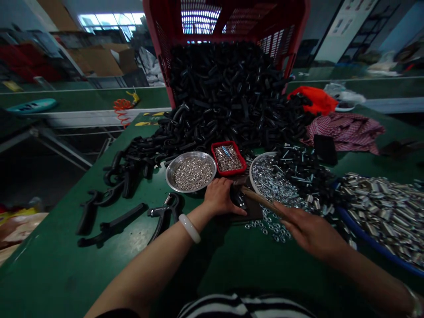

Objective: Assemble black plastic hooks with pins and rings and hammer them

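Observation:
My right hand [309,229] is closed round the wooden handle of a hammer [261,201], whose head is over the work by my left hand. My left hand [219,198] is closed on a black plastic part [239,199] with a shiny metal piece in it, pressed on a dark plate [253,212]. The fingers and hammer partly hide this part. Behind my left hand are a metal bowl [168,176] of tiny metal pieces and a red tray [243,167] of small pins. Loose nuts [276,229] lie right of the plate.
A red crate [155,39] tipped toward me spills black plastic parts [228,88] over the table [109,278]. Several black clamp-like parts [112,223] lie at left. A white bowl [253,176] of screws and a blue-rimmed basin [367,245] of metal cylinders stand at right.

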`<state>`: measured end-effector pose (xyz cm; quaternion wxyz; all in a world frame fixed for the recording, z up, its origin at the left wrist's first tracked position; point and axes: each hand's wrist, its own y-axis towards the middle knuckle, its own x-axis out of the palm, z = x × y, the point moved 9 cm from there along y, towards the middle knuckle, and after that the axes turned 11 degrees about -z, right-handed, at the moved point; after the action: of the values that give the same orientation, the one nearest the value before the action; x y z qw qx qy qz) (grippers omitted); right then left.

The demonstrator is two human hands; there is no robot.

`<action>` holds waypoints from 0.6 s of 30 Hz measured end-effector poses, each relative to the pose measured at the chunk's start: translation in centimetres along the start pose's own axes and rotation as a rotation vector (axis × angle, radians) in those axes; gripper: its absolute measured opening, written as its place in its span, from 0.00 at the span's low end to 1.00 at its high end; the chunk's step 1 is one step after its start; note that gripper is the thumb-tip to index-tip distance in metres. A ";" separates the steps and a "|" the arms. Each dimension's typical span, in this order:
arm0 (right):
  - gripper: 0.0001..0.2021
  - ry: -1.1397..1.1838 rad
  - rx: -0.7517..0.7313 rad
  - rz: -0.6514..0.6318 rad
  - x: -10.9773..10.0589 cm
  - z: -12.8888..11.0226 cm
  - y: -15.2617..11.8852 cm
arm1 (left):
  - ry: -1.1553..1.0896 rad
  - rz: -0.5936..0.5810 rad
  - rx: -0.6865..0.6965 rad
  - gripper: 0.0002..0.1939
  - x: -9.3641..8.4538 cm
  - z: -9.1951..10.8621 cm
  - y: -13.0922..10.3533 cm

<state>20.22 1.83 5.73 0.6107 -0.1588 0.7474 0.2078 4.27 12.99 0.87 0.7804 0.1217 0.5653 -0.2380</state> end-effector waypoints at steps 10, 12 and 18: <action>0.27 0.123 0.482 0.009 -1.7 12.4 -2.7 | 0.118 0.069 0.025 0.50 0.0 1.3 -1.7; 0.25 0.047 0.484 -0.053 -1.6 15.3 -3.0 | 0.173 0.112 -0.004 0.43 0.0 1.9 -2.7; 0.16 -0.416 0.378 -0.021 -2.7 12.4 1.1 | 0.224 0.014 -0.010 0.37 1.4 2.6 -3.1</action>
<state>30.70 9.01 6.43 0.7719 -0.0037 0.6299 0.0862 5.20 8.76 0.69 0.7147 0.1476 0.6492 -0.2145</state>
